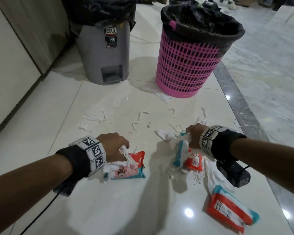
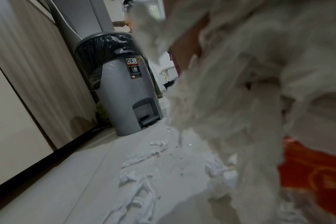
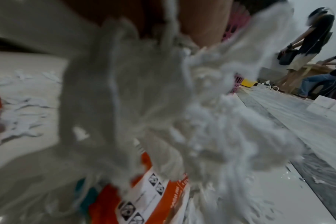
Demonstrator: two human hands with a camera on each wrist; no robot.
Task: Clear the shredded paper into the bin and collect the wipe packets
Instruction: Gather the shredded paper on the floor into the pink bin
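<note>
My left hand [image 1: 116, 147] grips a bunch of white shredded paper [image 2: 249, 94] just above an orange and teal wipe packet [image 1: 126, 166] lying on the floor. My right hand [image 1: 193, 136] holds another clump of shreds [image 3: 163, 98] together with a wipe packet [image 1: 181, 152], over a second orange packet [image 1: 194, 162]. A third packet [image 1: 230, 211] lies at the near right. More shreds [image 1: 95, 117] are scattered on the white tiles ahead. A pink mesh bin [image 1: 188, 60] with a black liner stands beyond them.
A grey pedal bin [image 1: 103, 48] stands left of the pink one, next to a beige wall panel [image 1: 10, 53]. A black device [image 1: 232, 173] with a cable lies under my right wrist. People [image 3: 307, 42] are at the far right of the room.
</note>
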